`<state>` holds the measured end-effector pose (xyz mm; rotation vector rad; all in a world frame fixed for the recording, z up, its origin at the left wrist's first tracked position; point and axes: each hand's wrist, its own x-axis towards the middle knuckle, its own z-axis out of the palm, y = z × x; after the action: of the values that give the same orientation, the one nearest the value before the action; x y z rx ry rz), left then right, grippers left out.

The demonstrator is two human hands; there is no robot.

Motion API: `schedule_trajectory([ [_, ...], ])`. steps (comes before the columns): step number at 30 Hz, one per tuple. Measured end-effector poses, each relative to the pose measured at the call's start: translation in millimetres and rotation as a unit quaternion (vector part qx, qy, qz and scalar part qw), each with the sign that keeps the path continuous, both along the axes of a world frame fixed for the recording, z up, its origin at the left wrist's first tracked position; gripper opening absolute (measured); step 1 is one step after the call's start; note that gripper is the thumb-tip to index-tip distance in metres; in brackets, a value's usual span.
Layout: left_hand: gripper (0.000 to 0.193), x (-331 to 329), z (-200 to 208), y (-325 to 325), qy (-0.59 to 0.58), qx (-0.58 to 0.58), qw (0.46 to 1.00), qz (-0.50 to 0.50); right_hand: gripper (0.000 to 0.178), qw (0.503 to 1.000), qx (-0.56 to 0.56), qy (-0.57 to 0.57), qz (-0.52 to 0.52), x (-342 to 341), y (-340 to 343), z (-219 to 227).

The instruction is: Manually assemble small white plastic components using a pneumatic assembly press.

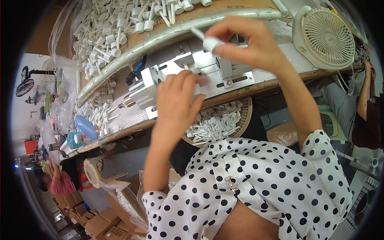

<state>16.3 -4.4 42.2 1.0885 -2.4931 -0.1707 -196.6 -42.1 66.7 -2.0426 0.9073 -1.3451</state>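
Note:
My right hand [252, 46] is raised above the right end of a metal fixture [150, 82]. It pinches a white cap with a thin stem [212, 43] between thumb and fingers, the stem slanting up to the left. My left hand [176, 98] lies over the middle of the fixture, its thumb apart from the fingers. One of its fingertips is smeared by motion, and the hand covers part of the fixture. Just beyond those fingers a metal plate [183, 60] stands on the fixture.
Beyond a plastic-wrapped tube [172, 31] lies a heap of white stemmed caps [128, 24]. A round basket [249, 114] with more caps sits below the bench edge. A white fan [326, 38] stands at the right. Other people work at far left and far right.

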Motion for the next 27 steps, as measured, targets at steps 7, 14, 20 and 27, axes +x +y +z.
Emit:
schedule_trajectory([
  [7,0.019,12,30,-136,0.131,-0.202,0.964,0.111,0.022,0.977,-0.132,0.132,0.103,38,24,-37],
  [14,0.019,8,24,-159,0.003,-0.163,0.977,0.135,0.016,0.933,-0.251,0.251,0.060,55,12,-53],
  [20,0.016,24,36,-76,0.203,-0.146,0.958,0.139,0.014,0.931,-0.187,0.303,0.082,57,10,-38],
  [27,0.020,12,-13,22,0.333,0.021,0.933,0.133,0.013,0.919,-0.275,0.231,-0.160,31,-88,15],
])
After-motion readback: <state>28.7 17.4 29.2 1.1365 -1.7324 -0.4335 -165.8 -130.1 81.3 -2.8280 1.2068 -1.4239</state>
